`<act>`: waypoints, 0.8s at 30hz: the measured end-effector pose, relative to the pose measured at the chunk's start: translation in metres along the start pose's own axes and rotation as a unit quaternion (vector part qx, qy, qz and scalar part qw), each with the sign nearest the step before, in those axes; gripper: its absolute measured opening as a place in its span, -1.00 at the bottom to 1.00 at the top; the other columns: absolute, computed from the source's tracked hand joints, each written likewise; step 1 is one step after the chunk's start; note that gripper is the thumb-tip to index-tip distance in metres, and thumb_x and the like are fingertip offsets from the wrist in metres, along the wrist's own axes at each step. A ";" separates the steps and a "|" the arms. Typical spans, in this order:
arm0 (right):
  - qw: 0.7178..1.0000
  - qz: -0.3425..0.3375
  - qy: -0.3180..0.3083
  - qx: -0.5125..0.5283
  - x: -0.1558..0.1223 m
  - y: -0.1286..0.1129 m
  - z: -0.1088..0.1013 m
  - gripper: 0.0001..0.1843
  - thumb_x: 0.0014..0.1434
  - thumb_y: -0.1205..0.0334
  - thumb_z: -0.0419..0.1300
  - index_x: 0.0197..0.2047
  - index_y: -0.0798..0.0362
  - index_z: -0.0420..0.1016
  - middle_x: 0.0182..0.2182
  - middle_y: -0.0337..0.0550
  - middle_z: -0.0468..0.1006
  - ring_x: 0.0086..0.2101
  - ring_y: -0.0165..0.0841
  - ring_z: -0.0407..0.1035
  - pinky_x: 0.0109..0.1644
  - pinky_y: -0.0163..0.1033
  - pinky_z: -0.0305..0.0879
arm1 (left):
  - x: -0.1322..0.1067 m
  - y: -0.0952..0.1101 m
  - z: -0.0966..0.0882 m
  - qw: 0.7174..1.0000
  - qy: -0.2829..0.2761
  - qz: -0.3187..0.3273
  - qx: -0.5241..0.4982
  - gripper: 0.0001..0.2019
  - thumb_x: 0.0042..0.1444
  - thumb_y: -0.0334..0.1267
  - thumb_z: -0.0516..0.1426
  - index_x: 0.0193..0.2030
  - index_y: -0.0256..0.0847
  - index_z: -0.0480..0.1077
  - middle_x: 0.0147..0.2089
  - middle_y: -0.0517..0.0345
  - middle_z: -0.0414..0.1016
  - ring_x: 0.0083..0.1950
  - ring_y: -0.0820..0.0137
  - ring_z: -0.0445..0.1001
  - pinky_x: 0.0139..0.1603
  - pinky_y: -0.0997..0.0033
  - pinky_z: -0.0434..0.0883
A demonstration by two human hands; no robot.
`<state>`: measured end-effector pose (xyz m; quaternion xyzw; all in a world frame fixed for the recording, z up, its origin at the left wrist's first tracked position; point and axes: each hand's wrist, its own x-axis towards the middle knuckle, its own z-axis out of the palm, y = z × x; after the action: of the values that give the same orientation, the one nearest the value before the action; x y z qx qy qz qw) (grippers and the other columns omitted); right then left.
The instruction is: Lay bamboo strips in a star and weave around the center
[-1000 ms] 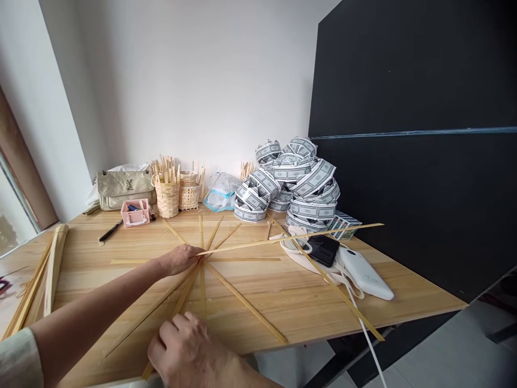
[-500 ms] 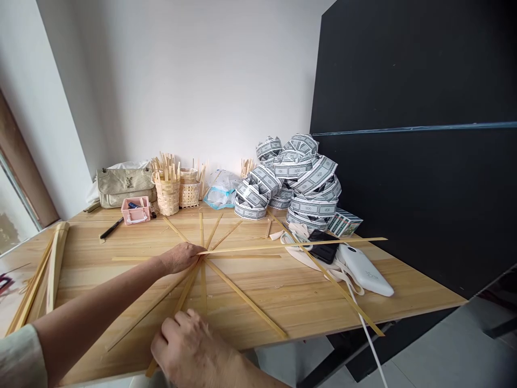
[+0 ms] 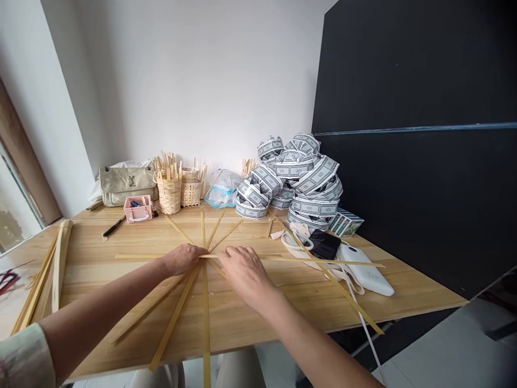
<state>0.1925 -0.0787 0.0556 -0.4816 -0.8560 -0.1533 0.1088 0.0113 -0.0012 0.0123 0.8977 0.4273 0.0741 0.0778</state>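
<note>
Several flat bamboo strips (image 3: 173,318) cross at one spot on the table and spread out like spokes. My left hand (image 3: 184,260) is closed over that crossing, its fingertips pressed together on the strips. One long, thin bamboo strip (image 3: 323,262) runs from the crossing out to the right, lying over the white power bank (image 3: 365,272). Just right of the crossing, my right hand (image 3: 244,272) has its fingers bent down onto the strips beside the long one. It covers most of the spoke pointing to the lower right.
At the back stand woven baskets (image 3: 169,195), a pink crate (image 3: 138,209), a handbag (image 3: 128,186) and a pile of patterned paper bands (image 3: 313,207). A phone (image 3: 323,243) and another strip (image 3: 347,295) lie right. Bundled strips (image 3: 60,264) lie left.
My right hand has moved from the table's front edge up beside the crossing. The long strip's right end has swung toward me. One spoke now reaches past the front edge.
</note>
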 end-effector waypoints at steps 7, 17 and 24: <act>0.992 0.036 -0.111 0.056 0.003 0.035 0.003 -0.77 0.07 0.40 0.00 -0.33 0.02 0.46 -0.37 -0.14 0.51 -0.33 -0.38 0.34 -0.33 -0.34 0.08 | 0.001 0.002 -0.004 1.000 -0.007 -0.009 0.007 -0.68 0.08 -0.35 -0.09 -0.07 -0.11 0.35 -0.21 0.14 0.52 -0.17 0.32 0.46 -0.17 0.46 0.30; 0.944 0.170 -0.145 0.242 -0.040 0.133 -0.033 -0.72 0.00 0.24 0.02 -0.26 0.03 0.51 -0.49 -0.18 0.50 -0.49 -0.39 0.31 -0.43 -0.33 0.14 | 0.001 0.001 -0.005 1.000 -0.008 -0.008 -0.005 -0.73 0.02 -0.34 -0.02 -0.14 -0.12 0.37 -0.31 0.17 0.52 -0.28 0.35 0.46 -0.28 0.49 0.30; 0.931 0.235 -0.063 0.271 -0.034 0.128 -0.046 -0.64 0.04 0.15 -0.01 -0.16 0.08 0.46 -0.64 -0.25 0.38 -0.60 -0.42 0.25 -0.52 -0.34 0.12 | 0.001 -0.003 0.004 1.000 0.010 0.013 -0.013 -0.77 0.04 -0.35 -0.02 -0.19 -0.11 0.38 -0.26 0.19 0.51 -0.21 0.36 0.45 -0.21 0.50 0.30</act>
<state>0.3214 -0.0596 0.1073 -0.6299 -0.7326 0.1450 0.2134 0.0102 0.0009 0.0083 0.9012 0.4155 0.0901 0.0844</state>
